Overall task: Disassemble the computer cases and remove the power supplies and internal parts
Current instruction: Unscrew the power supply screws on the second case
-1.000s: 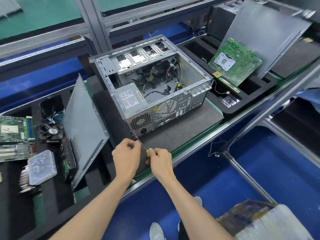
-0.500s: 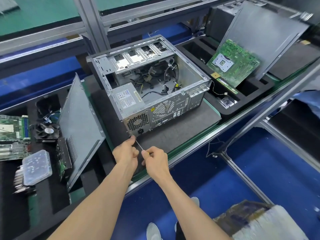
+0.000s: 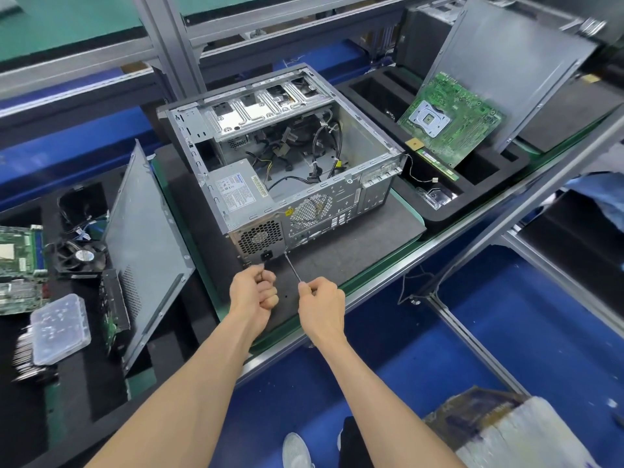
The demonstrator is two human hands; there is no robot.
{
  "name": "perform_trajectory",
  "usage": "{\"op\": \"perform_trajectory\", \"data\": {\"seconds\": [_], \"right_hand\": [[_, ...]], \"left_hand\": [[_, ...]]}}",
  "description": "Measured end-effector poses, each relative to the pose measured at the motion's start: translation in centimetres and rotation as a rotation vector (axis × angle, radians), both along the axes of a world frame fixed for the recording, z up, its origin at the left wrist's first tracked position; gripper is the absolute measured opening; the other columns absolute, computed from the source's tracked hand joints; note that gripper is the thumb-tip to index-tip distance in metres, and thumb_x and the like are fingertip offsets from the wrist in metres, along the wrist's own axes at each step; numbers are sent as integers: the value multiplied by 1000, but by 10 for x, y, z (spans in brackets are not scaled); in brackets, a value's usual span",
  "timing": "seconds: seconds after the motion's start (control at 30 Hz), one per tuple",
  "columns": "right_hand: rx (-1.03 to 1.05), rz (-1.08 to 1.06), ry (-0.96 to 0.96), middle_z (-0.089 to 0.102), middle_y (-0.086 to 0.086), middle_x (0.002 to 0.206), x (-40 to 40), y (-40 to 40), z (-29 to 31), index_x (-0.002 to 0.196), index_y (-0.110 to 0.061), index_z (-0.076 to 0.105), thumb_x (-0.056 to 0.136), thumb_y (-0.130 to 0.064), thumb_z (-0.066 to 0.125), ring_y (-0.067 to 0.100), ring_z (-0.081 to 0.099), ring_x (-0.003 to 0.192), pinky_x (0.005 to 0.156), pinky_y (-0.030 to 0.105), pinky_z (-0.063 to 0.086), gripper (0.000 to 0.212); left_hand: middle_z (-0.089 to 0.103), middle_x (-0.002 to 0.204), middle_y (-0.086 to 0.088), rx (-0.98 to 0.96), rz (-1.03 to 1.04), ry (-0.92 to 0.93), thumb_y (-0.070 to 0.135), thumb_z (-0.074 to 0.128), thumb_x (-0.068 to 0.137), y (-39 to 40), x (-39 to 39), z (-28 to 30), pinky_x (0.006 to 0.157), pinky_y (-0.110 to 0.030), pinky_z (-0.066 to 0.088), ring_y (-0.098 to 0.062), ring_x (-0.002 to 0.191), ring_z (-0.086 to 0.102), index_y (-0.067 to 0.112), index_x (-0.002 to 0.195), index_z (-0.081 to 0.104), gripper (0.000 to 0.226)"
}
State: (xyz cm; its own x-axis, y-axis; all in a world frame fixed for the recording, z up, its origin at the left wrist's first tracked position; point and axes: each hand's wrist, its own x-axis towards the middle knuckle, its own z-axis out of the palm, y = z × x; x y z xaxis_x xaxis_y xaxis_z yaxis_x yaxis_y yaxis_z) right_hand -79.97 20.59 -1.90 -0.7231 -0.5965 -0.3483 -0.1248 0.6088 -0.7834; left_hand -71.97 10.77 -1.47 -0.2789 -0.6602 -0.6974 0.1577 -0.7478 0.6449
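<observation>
An open grey computer case (image 3: 371,184) lies on a dark mat (image 3: 354,244), its rear panel facing me. The power supply (image 3: 236,187) sits in the case's near left corner, with loose cables behind it. My right hand (image 3: 322,304) grips a thin screwdriver (image 3: 292,267); its tip touches the rear panel at the lower right corner of the power supply's grille. My left hand (image 3: 253,292) is curled into a fist just below the power socket, apart from the screwdriver. Nothing shows in the fist.
A removed side panel (image 3: 145,238) leans at the left beside a fan (image 3: 81,256), circuit boards and a clear plastic box (image 3: 60,327). At the right a black foam tray (image 3: 472,197) holds a green motherboard (image 3: 449,119) and another panel. An aluminium frame bar crosses the right.
My left hand let go of the screwdriver shaft and closed into a fist. My right hand swung the screwdriver tip from the power supply's lower left corner to its lower right corner.
</observation>
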Motion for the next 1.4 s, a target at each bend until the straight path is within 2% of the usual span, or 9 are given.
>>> {"op": "perform_trajectory", "data": {"seconds": [0.13,0.4,0.73,0.93,1.03,1.1,1.23,1.3,1.4], "right_hand": [[6,-5,3,70,8,86,-4,-4,-1,97,-9,68,101,-33,51,21,65,80,67,32,48,30],[44,24,60,70,8,93,-9,-8,-4,104,-11,68,101,-34,52,20,62,81,67,30,41,28],[115,265,572,68,13,88,4,-4,-7,103,-12,50,103,-31,44,35,67,74,55,34,35,20],[131,377,914,54,1,58,1,0,-10,86,-13,59,54,-14,87,22,54,36,39,26,22,43],[77,282,673,63,2,76,-2,-2,-13,99,-18,50,82,-25,75,25,64,60,49,31,33,31],[39,153,248,64,2,87,-5,-5,-11,101,-21,48,92,-37,64,18,62,72,55,32,42,24],[-48,-66,-455,65,7,59,-24,-10,1,89,-11,65,98,-31,55,9,47,38,40,22,36,24],[-24,-8,-435,59,8,51,-31,-10,6,80,-5,66,100,-26,51,10,39,30,37,19,31,32],[2,81,-261,61,3,49,-31,-9,7,75,-5,67,101,-25,49,4,45,31,44,22,38,38]], "left_hand": [[26,47,8,-59,-73,-164,10,50,102,-5,-17,-7,32,-21,17,-6,37,18,1,100,65,17],[41,54,0,-137,-47,-328,-6,73,83,-12,-33,-10,36,-19,22,-10,39,24,5,86,74,11],[35,45,5,-84,-188,-365,11,82,81,-15,-41,-11,32,-20,20,-8,37,22,-2,94,72,21],[45,56,-1,-72,-218,-387,13,78,87,-16,-42,-12,33,-18,21,-8,37,24,4,83,75,10],[40,47,3,-43,-206,-385,12,74,90,-17,-44,-12,33,-17,19,-7,34,22,5,83,73,10],[36,41,5,-25,-184,-374,12,72,92,-17,-45,-11,32,-16,17,-6,31,20,3,86,73,11],[47,54,-1,-136,-195,-465,20,80,86,-12,-42,-7,38,-21,30,-13,42,34,3,83,71,19],[65,71,-6,-403,-266,-699,33,83,81,-5,-37,0,59,-30,49,-22,66,57,5,81,73,29],[71,70,3,-872,-406,-929,42,72,86,7,-34,25,69,-28,42,-21,77,66,21,75,75,25]]}}
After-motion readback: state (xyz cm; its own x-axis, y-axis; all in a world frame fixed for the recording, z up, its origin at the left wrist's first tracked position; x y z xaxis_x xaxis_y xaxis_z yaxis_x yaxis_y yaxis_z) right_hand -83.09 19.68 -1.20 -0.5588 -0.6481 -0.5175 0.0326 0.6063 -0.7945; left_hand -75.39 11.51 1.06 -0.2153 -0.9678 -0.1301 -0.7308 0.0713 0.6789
